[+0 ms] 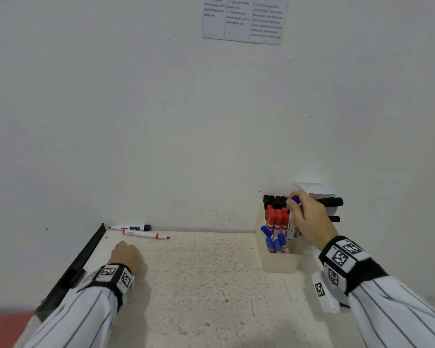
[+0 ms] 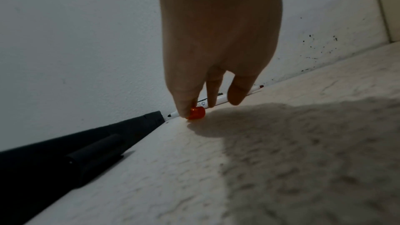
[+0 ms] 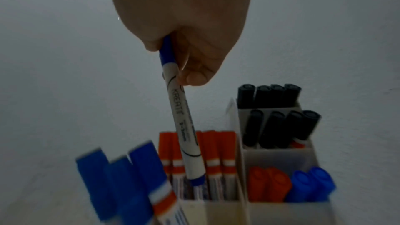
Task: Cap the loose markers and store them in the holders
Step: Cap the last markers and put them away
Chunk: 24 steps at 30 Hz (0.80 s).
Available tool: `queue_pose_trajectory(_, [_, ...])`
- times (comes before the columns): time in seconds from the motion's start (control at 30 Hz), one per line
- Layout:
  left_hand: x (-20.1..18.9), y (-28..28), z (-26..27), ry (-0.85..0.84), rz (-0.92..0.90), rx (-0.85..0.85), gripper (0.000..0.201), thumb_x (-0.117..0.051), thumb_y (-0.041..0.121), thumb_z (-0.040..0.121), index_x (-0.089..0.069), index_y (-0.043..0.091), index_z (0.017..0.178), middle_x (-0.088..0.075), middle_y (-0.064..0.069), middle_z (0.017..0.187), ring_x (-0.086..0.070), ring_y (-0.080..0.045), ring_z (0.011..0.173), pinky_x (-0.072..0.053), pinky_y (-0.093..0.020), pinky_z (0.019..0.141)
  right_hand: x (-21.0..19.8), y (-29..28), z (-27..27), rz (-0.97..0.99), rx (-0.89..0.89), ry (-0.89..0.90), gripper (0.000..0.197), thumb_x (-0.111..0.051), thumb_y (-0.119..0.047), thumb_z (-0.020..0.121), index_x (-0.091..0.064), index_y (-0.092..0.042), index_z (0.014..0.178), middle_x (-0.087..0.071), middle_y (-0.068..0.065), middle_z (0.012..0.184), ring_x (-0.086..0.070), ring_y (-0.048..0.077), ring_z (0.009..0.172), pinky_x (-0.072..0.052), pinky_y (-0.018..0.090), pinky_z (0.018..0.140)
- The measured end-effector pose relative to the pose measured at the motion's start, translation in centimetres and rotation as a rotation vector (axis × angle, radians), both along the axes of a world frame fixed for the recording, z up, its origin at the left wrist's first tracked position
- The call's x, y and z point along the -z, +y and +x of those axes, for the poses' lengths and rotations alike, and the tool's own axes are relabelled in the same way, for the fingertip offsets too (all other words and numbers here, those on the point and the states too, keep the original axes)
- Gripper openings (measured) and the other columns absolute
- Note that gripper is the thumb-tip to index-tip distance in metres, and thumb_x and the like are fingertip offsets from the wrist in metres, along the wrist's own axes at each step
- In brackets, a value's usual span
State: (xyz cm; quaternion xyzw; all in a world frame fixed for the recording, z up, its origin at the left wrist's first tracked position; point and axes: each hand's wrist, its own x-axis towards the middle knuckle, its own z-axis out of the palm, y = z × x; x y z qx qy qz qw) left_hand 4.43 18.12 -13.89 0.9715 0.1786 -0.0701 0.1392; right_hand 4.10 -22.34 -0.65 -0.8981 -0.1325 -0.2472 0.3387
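Observation:
My left hand [image 1: 122, 247] rests at the table's back left, and its fingertips pinch a loose red cap [image 2: 195, 113] that sits on the table. Just beyond it, an uncapped red marker [image 1: 146, 234] and an uncapped black marker [image 1: 129, 227] lie against the wall. My right hand [image 1: 295, 204] grips a capped blue marker [image 3: 184, 134] near its top. The marker hangs tilted, its lower end just above the red markers in the beige holder [image 1: 279, 264]. The compartments of the holder [image 3: 281, 211] contain several blue, red and black markers.
A black strip [image 1: 86, 257] runs along the table's left edge. A second white holder [image 1: 319, 192] with black markers stands behind my right hand against the wall. A printed sheet [image 1: 244, 18] hangs high on the wall.

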Motion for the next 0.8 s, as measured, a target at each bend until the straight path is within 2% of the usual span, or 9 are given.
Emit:
queue_pose_trajectory(0.1, [-0.6,-0.2,-0.4,-0.037,0.011,-0.059,0.033,-0.040,0.019,0.094,-0.051,0.007,0.122,-0.041,-0.011,0.128,-0.044,-0.027,0.121,-0.037,-0.030,0.102,1.6,-0.6,0.0,-0.033,0.012,0.099,0.008,-0.045,-0.018,0.096,-0.051,-0.015,0.092,-0.055,-0.002,0.068,-0.050,0.005,0.061,-0.040,0.012,0.054])
queue_pose_trajectory(0.17, [-0.4,-0.1,-0.5,-0.068,0.000,-0.089,0.031,-0.038,0.012,0.095,-0.051,0.005,0.122,-0.039,-0.014,0.127,-0.047,-0.028,0.117,-0.039,-0.031,0.099,2.5,-0.8,0.1,-0.066,0.012,0.168,0.011,-0.045,-0.017,0.096,-0.054,-0.012,0.096,-0.056,-0.001,0.078,-0.052,0.008,0.069,-0.039,0.010,0.059])
queue_pose_trajectory(0.27, [-0.4,0.1,-0.8,-0.084,-0.017,-0.114,0.028,-0.040,0.017,0.096,-0.052,0.003,0.118,-0.041,-0.015,0.126,-0.051,-0.026,0.112,-0.040,-0.028,0.094,3.6,-1.2,0.4,-0.176,0.014,0.255,0.016,-0.046,-0.014,0.095,-0.060,-0.008,0.101,-0.055,0.004,0.093,-0.050,0.014,0.084,-0.033,0.017,0.071])
queue_pose_trajectory(0.4, [-0.8,-0.1,-1.4,-0.069,-0.015,-0.121,0.025,-0.044,0.022,0.095,-0.051,0.009,0.115,-0.047,-0.011,0.122,-0.053,-0.023,0.109,-0.044,-0.028,0.090,4.5,-1.4,0.3,-0.241,0.009,0.406,0.023,-0.044,-0.022,0.097,-0.057,-0.013,0.113,-0.056,0.000,0.099,-0.051,0.014,0.090,-0.035,0.022,0.077])
queue_pose_trajectory(0.53, [-1.0,-0.3,-2.4,-0.073,-0.014,-0.106,0.024,-0.049,0.031,0.093,-0.055,0.014,0.108,-0.048,-0.008,0.119,-0.052,-0.023,0.107,-0.046,-0.032,0.090,5.0,-1.2,0.3,-0.181,-0.038,0.266,0.023,-0.049,-0.014,0.094,-0.058,-0.012,0.115,-0.055,0.000,0.106,-0.052,0.014,0.097,-0.036,0.020,0.084])
queue_pose_trajectory(0.6, [-0.9,-0.5,-2.8,-0.083,-0.068,-0.099,0.026,-0.047,0.032,0.094,-0.055,0.012,0.109,-0.055,-0.008,0.117,-0.055,-0.021,0.104,-0.047,-0.030,0.089,5.1,-1.0,0.2,-0.196,-0.046,0.180,0.019,-0.051,-0.007,0.091,-0.065,-0.010,0.104,-0.057,-0.001,0.100,-0.054,0.015,0.094,-0.040,0.023,0.084])
queue_pose_trajectory(0.7, [-1.2,-1.0,-3.5,-0.114,-0.165,-0.137,0.024,-0.047,0.031,0.095,-0.055,0.012,0.106,-0.058,-0.008,0.111,-0.054,-0.018,0.090,-0.045,-0.026,0.079,4.9,0.1,0.4,-0.217,-0.017,-0.078,0.015,-0.057,0.001,0.084,-0.068,-0.009,0.084,-0.055,-0.003,0.093,-0.053,0.020,0.087,-0.044,0.031,0.079])
queue_pose_trajectory(0.8, [-1.4,-1.2,-4.2,-0.152,-0.229,-0.162,0.026,-0.045,0.034,0.094,-0.056,0.013,0.105,-0.059,-0.008,0.111,-0.056,-0.020,0.092,-0.048,-0.030,0.084,3.6,3.5,0.6,-0.105,-0.024,-0.188,0.014,-0.054,-0.001,0.085,-0.066,-0.006,0.081,-0.054,-0.002,0.090,-0.049,0.012,0.083,-0.035,0.018,0.079])
